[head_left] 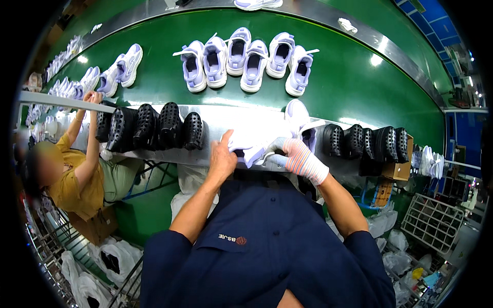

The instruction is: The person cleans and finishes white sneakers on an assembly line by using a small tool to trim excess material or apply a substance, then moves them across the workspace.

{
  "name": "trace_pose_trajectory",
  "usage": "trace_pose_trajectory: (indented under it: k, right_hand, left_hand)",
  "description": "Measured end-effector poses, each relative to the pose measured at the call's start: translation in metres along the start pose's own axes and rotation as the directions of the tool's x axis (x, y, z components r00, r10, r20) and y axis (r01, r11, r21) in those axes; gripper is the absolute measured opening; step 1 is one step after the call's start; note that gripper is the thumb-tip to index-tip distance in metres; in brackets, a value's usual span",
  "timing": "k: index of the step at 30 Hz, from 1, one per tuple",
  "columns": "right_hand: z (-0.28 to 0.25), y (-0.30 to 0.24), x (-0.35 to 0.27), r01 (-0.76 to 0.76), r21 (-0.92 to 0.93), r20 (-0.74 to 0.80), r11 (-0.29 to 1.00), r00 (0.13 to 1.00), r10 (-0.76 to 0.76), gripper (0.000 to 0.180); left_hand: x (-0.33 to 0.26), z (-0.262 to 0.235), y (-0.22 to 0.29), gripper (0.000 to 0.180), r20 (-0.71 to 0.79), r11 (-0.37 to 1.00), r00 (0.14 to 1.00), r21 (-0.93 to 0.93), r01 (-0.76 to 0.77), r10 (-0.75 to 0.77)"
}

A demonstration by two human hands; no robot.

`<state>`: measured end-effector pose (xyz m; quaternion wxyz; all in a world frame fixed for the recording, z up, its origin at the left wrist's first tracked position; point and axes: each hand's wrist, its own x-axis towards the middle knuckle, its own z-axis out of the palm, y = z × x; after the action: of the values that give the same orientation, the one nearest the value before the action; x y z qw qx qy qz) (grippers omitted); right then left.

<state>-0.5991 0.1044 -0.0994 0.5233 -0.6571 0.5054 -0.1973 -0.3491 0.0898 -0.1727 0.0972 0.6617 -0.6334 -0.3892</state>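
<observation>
Gripping a white-and-lilac shoe (pixel 252 155) above the metal worktop (pixel 218 117), both hands work from opposite sides: the bare left hand (pixel 222 157) curls partway round one edge, some fingertips hard to see, while the right hand (pixel 297 155), in a striped knit glove (pixel 307 163), is half closed on the other. Glare bleaches the shoe's far end so much that I can't make out its outline. A second shoe (pixel 296 114) is partly covered by the gloved hand. Glossy black forms (pixel 170 124), rounded and dotted all over, stand on either side; six more shoes (pixel 254 77) sit on the smooth green belt (pixel 349 72).
</observation>
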Motion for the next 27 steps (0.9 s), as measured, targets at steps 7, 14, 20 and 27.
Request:
trace_pose_trajectory:
  k: [7,14,20,27]
  right_hand:
    - [0.009,-0.016,-0.011,0.205,-0.015,-0.010,0.979,0.979,-0.205,0.023]
    - [0.012,-0.023,-0.006,0.160,-0.054,-0.037,0.986,0.986,-0.162,0.021]
    - [0.016,-0.014,0.000,0.013,-0.103,-0.036,0.995,0.999,-0.017,0.027]
    - [0.024,-0.007,0.004,-0.003,-0.177,-0.045,0.984,0.999,-0.006,0.032]
  left_hand:
    - [0.005,-0.031,0.016,0.082,-0.136,0.863,0.856,0.165,-0.477,0.499]
    - [0.012,-0.034,0.023,0.079,-0.029,0.784,0.787,0.128,-0.608,0.616]
    - [0.016,-0.033,0.030,0.079,0.073,0.744,0.756,0.138,-0.654,0.651]
    - [0.017,-0.031,0.029,0.071,0.169,0.739,0.746,0.111,-0.664,0.645]
